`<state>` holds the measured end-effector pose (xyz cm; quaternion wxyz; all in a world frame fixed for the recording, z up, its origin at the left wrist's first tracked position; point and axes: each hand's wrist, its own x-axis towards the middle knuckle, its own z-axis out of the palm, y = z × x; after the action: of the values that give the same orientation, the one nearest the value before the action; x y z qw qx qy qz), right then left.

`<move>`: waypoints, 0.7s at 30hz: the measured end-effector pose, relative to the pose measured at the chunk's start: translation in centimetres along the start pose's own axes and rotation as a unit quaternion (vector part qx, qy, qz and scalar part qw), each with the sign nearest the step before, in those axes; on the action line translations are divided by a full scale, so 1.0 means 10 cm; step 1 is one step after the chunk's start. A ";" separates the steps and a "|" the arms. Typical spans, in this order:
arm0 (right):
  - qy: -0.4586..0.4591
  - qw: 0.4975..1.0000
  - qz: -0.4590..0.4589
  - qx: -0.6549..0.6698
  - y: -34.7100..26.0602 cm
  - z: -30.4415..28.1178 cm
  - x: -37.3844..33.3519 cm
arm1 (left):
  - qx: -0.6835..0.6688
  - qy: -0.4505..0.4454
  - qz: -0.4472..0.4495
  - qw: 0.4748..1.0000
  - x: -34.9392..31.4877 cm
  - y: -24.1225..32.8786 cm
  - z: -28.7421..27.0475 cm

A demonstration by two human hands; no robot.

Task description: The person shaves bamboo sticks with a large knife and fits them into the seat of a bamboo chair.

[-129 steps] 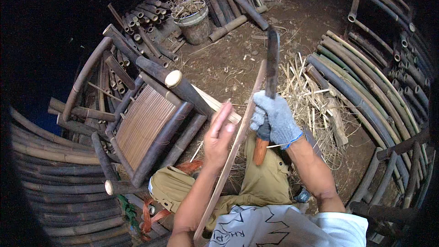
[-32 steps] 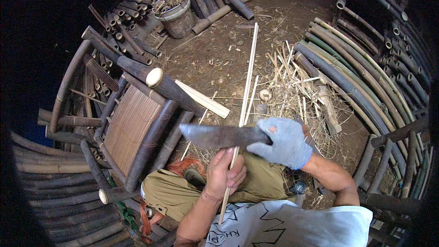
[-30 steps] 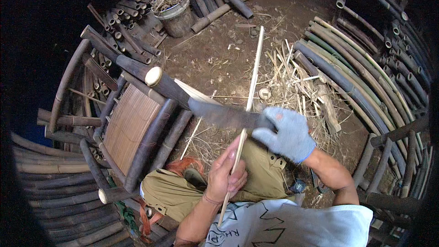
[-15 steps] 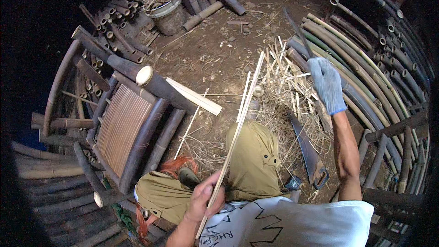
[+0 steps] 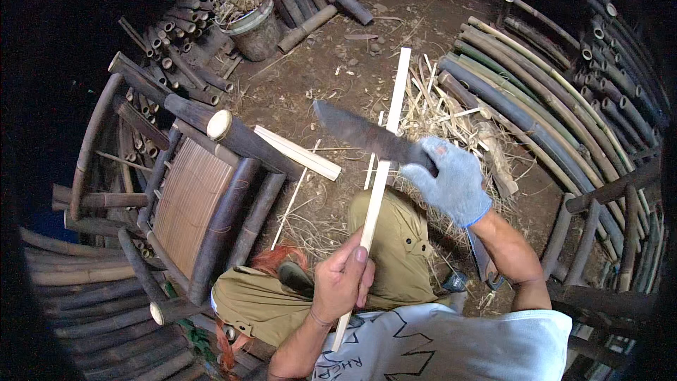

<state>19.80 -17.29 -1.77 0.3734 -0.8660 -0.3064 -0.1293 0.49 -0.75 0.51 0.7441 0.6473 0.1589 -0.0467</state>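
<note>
My bare left hand (image 5: pixel 342 283) grips a long pale bamboo slat (image 5: pixel 384 155) near its lower end; the slat runs up and away from me over my knee. My right hand (image 5: pixel 451 183), in a light blue-grey glove, holds a big dark-bladed knife (image 5: pixel 363 134) by its handle. The blade points left and lies across the slat at about its middle. I sit with olive-green trousers (image 5: pixel 402 247) under both hands.
A dark bamboo chair frame with a woven seat (image 5: pixel 190 201) lies at my left, a split slat (image 5: pixel 296 152) resting on it. Shavings and strips (image 5: pixel 451 113) litter the dirt ahead. Bamboo poles (image 5: pixel 564 106) are stacked right, a bucket (image 5: pixel 254 25) stands far left, a second knife (image 5: pixel 479 257) lies by my right leg.
Half a second ago my right hand was raised off to the right, away from the slat. It has come back left and the blade is across the slat again. My left hand still holds the slat.
</note>
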 end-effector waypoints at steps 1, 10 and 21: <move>0.028 1.000 0.002 -0.009 0.07 -0.01 0.03 | -0.009 -0.002 0.001 1.000 -0.04 -0.03 0.00; 0.096 0.993 0.061 -0.037 0.75 -0.25 0.40 | -0.014 -0.030 -0.023 0.999 -0.35 -0.17 -0.11; -0.212 0.716 0.290 0.598 -0.52 0.15 0.23 | -0.006 0.076 0.392 0.917 1.06 0.24 -0.74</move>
<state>18.30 -12.40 1.16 0.7576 -0.5136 -0.1249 0.3829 9.88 8.29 -1.22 0.6923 0.6546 -0.0516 0.2993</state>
